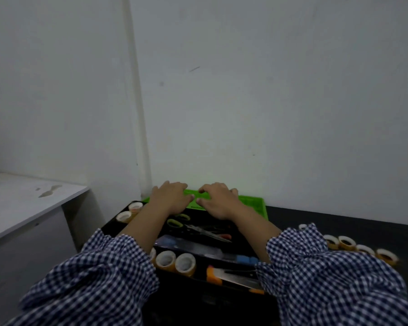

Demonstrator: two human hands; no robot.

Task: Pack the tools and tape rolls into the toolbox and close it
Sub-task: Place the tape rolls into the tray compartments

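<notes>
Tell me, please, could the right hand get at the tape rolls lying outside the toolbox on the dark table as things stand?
Probably yes. The right hand rests on the green lid holding nothing, and the loose tape rolls lie on its own side with nothing visible in between.

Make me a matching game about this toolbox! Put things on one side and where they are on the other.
Things:
1. scissors
2. lid
3. loose tape rolls
4. knife

Places:
A. on the table, right of the box
B. under both hands, at the back
C. in the box, front right
D. in the box, middle, green handles

Pairs: 1-D, 2-B, 3-A, 4-C
</notes>
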